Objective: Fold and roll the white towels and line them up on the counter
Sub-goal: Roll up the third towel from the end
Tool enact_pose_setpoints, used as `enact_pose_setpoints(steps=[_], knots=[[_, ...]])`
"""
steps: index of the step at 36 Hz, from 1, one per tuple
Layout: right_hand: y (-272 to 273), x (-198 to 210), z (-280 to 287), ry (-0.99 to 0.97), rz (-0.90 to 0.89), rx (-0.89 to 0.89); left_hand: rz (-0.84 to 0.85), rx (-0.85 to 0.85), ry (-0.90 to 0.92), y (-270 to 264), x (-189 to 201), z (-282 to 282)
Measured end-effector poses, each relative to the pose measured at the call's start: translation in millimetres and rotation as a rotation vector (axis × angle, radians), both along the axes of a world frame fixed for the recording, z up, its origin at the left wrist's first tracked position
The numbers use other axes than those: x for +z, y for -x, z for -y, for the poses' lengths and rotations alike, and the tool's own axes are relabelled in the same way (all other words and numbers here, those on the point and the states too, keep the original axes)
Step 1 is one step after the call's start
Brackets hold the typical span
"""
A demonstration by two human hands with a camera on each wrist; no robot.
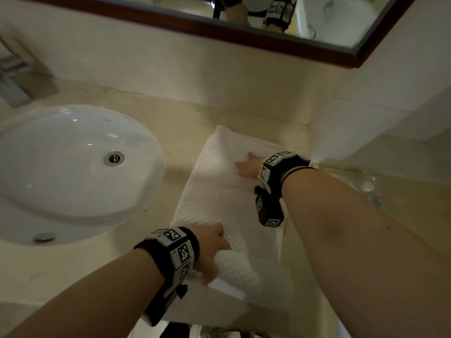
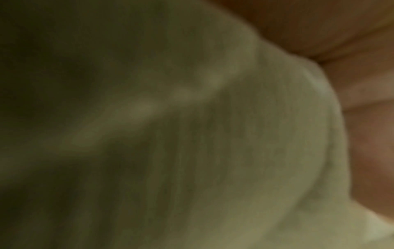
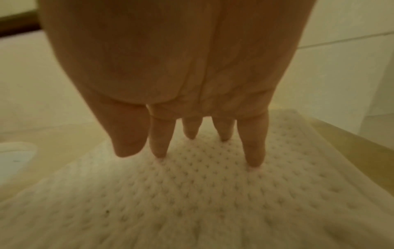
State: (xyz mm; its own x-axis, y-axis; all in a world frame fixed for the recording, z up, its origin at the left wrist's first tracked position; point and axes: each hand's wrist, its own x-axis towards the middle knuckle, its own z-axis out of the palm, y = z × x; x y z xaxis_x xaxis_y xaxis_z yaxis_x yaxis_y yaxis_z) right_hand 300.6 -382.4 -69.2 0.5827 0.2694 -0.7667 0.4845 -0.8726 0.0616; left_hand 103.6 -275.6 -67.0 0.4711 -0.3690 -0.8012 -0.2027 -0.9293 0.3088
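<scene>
Left hand (image 1: 212, 250) at 6 o'clock grips the rolled end of the white bumpy cloth towel (image 1: 219, 191); right hand (image 1: 249, 165), fingers straight, presses it flat at 12 o'clock so it rolls tight.

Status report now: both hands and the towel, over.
Left hand grips rolled near end of white towel. Right hand open, fingertips pressing far end flat. Towel beside sink; nothing blocking.

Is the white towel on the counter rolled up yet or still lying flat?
Mostly flat. The towel lies spread beside the sink; only its near end is rolled, gripped by the left hand. The right hand presses the far part.
</scene>
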Motion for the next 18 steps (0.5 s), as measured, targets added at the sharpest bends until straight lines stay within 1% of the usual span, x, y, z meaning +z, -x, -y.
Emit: enact_pose_setpoints(steps=[2, 4, 5, 7, 9, 12, 14, 16, 18], knots=[[15, 26, 3, -0.103, -0.027, -0.046, 0.013, 0.039, 0.022, -4, 3, 4], [35, 51, 13, -0.262, -0.030, -0.107, 0.022, 0.166, 0.085, -10, 7, 4], [45, 56, 20, -0.338, -0.023, -0.137, 0.030, 0.245, 0.125, -14, 10, 3], [65, 58, 38, -0.403, -0.045, -0.130, 0.050, 0.369, 0.182, -21, 15, -1], [86, 60, 56, -0.416, -0.062, -0.089, 0.038, 0.466, 0.206, -27, 18, -5], [117, 56, 77, -0.347, -0.068, 0.002, -0.012, 0.555, 0.215, -29, 21, -6], [135, 48, 84, -0.261, -0.063, 0.062, -0.044, 0.565, 0.220, -29, 20, -4], [150, 42, 85, -0.181, -0.036, 0.173, -0.068, 0.561, 0.217, -26, 19, -1], [162, 36, 83, -0.169, -0.008, 0.200, -0.035, 0.516, 0.194, -22, 20, 2]])
